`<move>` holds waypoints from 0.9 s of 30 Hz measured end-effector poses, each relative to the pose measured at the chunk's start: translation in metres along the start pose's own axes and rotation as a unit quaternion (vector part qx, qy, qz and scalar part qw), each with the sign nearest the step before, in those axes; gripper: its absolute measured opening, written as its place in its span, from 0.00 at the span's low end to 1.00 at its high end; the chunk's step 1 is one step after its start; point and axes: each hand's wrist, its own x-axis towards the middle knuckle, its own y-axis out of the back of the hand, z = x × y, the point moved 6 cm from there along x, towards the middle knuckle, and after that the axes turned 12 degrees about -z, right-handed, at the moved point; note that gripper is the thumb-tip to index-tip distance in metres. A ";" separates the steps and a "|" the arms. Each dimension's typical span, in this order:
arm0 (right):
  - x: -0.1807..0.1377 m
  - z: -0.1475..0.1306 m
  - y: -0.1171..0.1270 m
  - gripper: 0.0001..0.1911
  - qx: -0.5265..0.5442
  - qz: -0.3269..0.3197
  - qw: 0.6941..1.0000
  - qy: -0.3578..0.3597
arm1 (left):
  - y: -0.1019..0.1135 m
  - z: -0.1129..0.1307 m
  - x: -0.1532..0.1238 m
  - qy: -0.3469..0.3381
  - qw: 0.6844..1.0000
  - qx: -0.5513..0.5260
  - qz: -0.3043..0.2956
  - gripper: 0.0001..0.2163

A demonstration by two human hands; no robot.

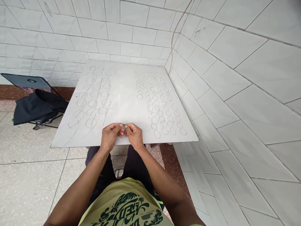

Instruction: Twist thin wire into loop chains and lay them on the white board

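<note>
Near the front edge of a white board (127, 91), my left hand (111, 133) and my right hand (134, 134) meet with fingertips pinched together. Between them they hold a thin wire, mostly hidden by the fingers, so its shape is hard to make out. To the left on the board lie rows of thin wires bent into a loop with a long straight tail (91, 123). On the right lie rows of smaller wires curved into figure-eight or S shapes (154, 120). Both hands rest close to the board's surface.
White tiled walls (131, 33) stand behind the board and along its right side. A cable (172, 44) hangs down the corner. At the left, a folding chair (25, 81) carries a dark cloth (41, 106). My legs are under the board's front edge.
</note>
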 end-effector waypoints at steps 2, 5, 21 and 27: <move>0.000 -0.002 0.001 0.15 0.039 -0.018 0.999 -0.009 | 0.000 0.002 -0.001 -0.005 1.000 -0.002 0.003 0.12; 0.001 -0.007 0.002 0.18 0.095 -0.030 0.995 -0.014 | -0.001 0.004 -0.002 0.004 1.000 -0.014 -0.007 0.12; -0.001 -0.010 0.014 0.19 0.211 -0.104 0.972 -0.024 | -0.002 0.009 -0.001 0.166 0.969 -0.004 -0.180 0.10; -0.001 -0.012 0.017 0.18 0.240 -0.148 0.959 -0.012 | -0.003 0.016 0.000 0.194 0.952 0.039 -0.235 0.09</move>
